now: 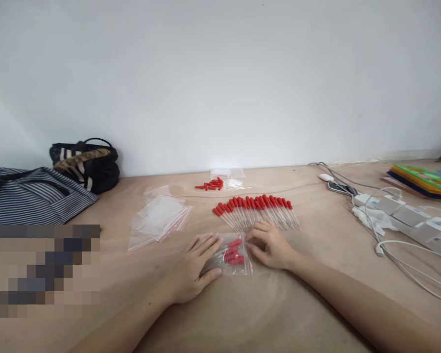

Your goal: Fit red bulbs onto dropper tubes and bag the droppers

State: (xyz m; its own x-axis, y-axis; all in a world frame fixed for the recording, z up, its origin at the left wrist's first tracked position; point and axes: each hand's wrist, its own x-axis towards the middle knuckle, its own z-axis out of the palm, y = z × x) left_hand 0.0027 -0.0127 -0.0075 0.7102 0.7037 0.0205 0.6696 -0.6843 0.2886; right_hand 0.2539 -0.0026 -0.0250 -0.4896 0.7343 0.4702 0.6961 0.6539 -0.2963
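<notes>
A clear zip-lock bag (245, 267) lies flat on the table, holding several droppers with red rubber bulbs (236, 260). My left hand (194, 269) rests spread on the bag's left part, covering the droppers' thin tubes. At the bag's right edge, near its red seal line, my right hand (270, 245) has its fingers curled and closed on the edge; the fingertips are partly hidden. Just beyond my right hand, a fanned row of red-bulbed droppers (257, 203) lies with the bulbs pointing away from me.
Flat zip-lock bags (158, 218) are stacked to the left. Loose red bulbs (213, 184) lie near the wall by another clear bag (235, 174). Power strip (407, 218), cables and coloured folders (426, 181) occupy the right. A striped bag (40, 196) and black bag (103, 169) sit left.
</notes>
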